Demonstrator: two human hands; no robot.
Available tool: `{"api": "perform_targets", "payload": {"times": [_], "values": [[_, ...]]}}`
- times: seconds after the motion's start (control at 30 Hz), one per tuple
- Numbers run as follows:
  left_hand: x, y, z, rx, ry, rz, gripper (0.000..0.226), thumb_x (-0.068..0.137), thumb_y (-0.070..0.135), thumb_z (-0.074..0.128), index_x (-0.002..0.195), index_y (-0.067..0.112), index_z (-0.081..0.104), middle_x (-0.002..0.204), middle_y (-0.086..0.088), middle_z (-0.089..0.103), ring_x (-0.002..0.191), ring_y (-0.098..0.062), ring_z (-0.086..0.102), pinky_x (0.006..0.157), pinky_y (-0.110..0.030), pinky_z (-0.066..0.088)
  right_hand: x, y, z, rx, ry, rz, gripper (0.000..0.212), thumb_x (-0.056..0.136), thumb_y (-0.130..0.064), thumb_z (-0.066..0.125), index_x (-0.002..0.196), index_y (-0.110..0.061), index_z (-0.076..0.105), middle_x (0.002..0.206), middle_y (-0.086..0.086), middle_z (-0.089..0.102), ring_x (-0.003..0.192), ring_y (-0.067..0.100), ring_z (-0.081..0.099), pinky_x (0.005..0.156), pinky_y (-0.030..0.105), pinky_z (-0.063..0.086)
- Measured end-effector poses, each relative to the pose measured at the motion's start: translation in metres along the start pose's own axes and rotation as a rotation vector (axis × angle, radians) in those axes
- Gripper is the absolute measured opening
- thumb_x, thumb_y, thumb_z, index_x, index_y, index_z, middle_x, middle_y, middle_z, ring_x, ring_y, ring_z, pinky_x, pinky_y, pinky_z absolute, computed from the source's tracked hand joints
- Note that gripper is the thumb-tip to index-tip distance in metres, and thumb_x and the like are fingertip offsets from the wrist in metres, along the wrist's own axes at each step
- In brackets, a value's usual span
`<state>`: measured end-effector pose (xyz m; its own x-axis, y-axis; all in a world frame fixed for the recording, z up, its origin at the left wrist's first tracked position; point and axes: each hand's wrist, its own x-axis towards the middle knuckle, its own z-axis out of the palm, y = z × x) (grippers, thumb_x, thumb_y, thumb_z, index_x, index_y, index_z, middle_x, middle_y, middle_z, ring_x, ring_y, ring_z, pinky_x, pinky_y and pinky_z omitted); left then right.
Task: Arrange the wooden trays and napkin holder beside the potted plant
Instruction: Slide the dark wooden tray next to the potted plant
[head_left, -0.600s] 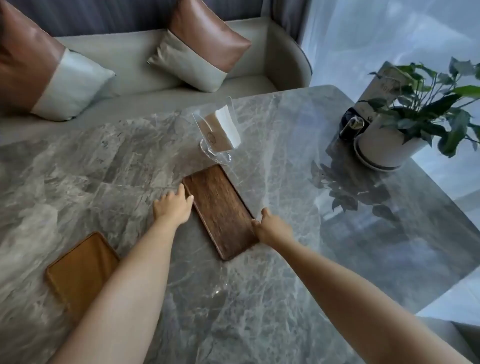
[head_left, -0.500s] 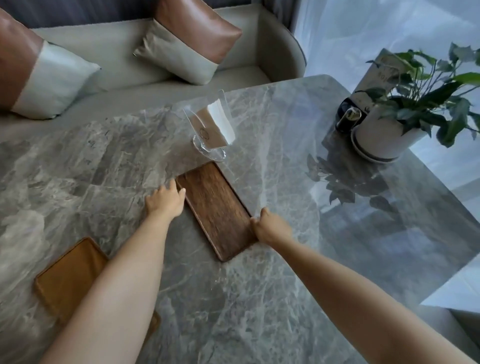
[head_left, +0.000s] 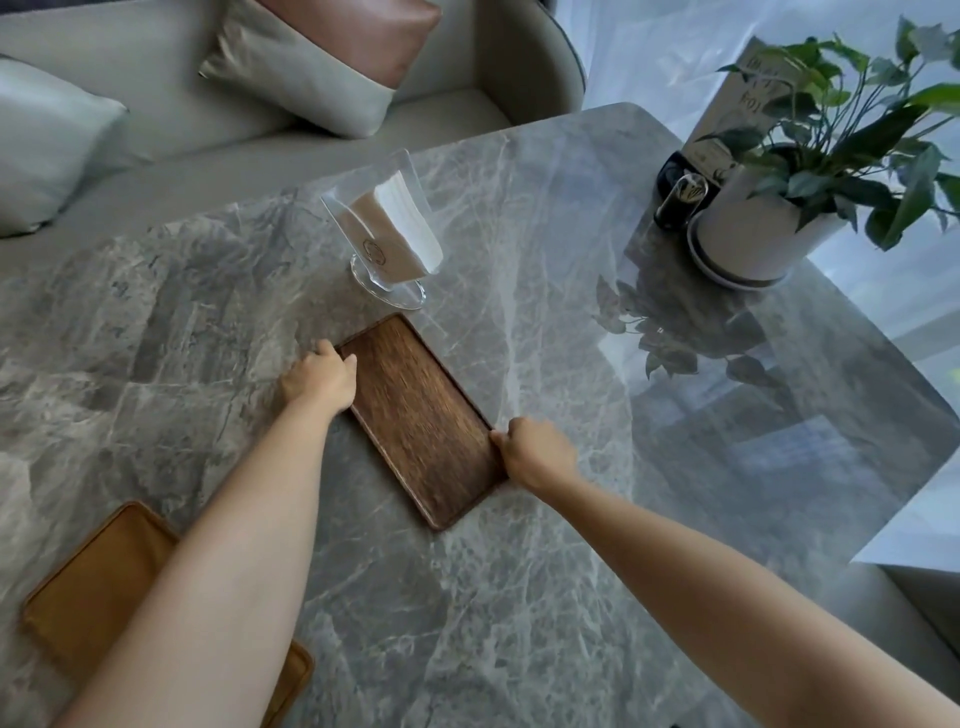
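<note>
A dark wooden tray lies slanted in the middle of the marble table. My left hand grips its far left corner, thumb over the rim. At the near right edge my right hand is closed on the rim. Just beyond the tray stands a clear napkin holder with white napkins. A lighter wooden tray lies at the near left, partly hidden under my left forearm. The potted plant in a white pot stands at the far right corner.
A small dark bottle and a printed card stand against the plant pot. A sofa with cushions runs along the table's far side. The table's right edge drops off near the plant.
My left hand has closed onto the dark tray's far corner. The right hand keeps its hold on the near edge. The tray lies in about the same place.
</note>
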<state>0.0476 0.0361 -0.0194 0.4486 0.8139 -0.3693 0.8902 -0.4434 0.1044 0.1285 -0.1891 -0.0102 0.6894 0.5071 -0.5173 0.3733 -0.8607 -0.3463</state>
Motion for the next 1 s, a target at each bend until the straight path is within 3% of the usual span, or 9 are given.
{"api": "perform_targets", "payload": {"times": [0.17, 0.33, 0.5, 0.73, 1.0], "values": [[-0.014, 0.006, 0.004, -0.116, -0.002, -0.072, 0.050, 0.098, 0.033, 0.035, 0.128, -0.006, 0.038, 0.135, -0.029, 0.048, 0.125, -0.043, 0.045, 0.101, -0.046, 0.038, -0.002, 0.014, 0.000, 0.028, -0.009, -0.013, 0.041, 0.097, -0.035, 0.038, 0.060, -0.016, 0.037, 0.077, 0.007, 0.053, 0.072, 0.023, 0.052, 0.062, 0.033, 0.038], [-0.034, 0.019, 0.003, -0.180, -0.019, -0.105, 0.050, 0.098, 0.033, 0.034, 0.128, -0.007, 0.038, 0.134, -0.030, 0.048, 0.124, -0.044, 0.045, 0.101, -0.046, 0.038, -0.007, 0.041, -0.012, 0.031, -0.012, -0.013, 0.033, 0.095, -0.037, 0.038, 0.075, -0.012, 0.045, 0.094, 0.014, 0.065, 0.088, 0.031, 0.060, 0.065, 0.032, 0.037], [-0.046, 0.048, -0.002, -0.290, -0.033, -0.111, 0.049, 0.098, 0.032, 0.035, 0.128, -0.006, 0.038, 0.134, -0.032, 0.047, 0.124, -0.044, 0.045, 0.101, -0.044, 0.037, -0.002, 0.069, -0.038, 0.018, -0.008, -0.022, 0.036, 0.095, -0.039, 0.039, 0.075, -0.011, 0.047, 0.091, 0.014, 0.065, 0.087, 0.031, 0.062, 0.063, 0.031, 0.039], [-0.043, 0.123, -0.010, -0.305, -0.017, -0.035, 0.050, 0.098, 0.031, 0.033, 0.130, -0.008, 0.037, 0.136, -0.032, 0.045, 0.127, -0.043, 0.042, 0.101, -0.043, 0.037, 0.016, 0.115, -0.087, 0.018, 0.049, -0.026, 0.045, 0.096, -0.038, 0.037, 0.056, -0.017, 0.035, 0.078, 0.011, 0.058, 0.081, 0.032, 0.060, 0.058, 0.032, 0.039], [-0.025, 0.234, -0.008, -0.331, -0.048, 0.026, 0.048, 0.099, 0.029, 0.032, 0.130, -0.007, 0.036, 0.135, -0.031, 0.046, 0.126, -0.043, 0.044, 0.101, -0.043, 0.038, 0.049, 0.184, -0.149, 0.015, 0.101, 0.009, 0.042, 0.096, -0.038, 0.036, 0.061, -0.016, 0.041, 0.084, 0.014, 0.064, 0.085, 0.033, 0.062, 0.063, 0.035, 0.042]]}}
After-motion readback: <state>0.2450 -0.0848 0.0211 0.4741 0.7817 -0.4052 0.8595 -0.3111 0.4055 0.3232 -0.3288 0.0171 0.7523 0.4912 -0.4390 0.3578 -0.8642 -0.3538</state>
